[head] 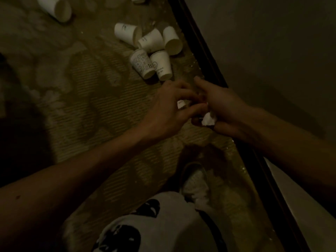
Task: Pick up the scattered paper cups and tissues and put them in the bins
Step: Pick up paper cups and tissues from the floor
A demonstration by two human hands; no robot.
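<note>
1. Dim view down onto a patterned olive carpeted floor, with both hands meeting above it near the dark skirting strip along the pale wall.
2. Left hand: back up, fingers curled towards the thumb, pinching a small white printed piece. Mostly hidden, so cup or tissue cannot be told.
3. Right hand: fingers bent inward, gripping a crumpled white tissue wad that pokes out beneath the palm.
4. Fingertips of both hands touching or nearly so, close together over the carpet.
5. Just beyond the hands, a cluster of five white paper cups lying on their sides on the floor, touching one another, two of them printed.
6. Well apart at the upper left, one more white paper cup on its side, open mouth facing right.
7. Below the hands, a pale shoe on the carpet and a white black-patterned trouser knee.
</note>
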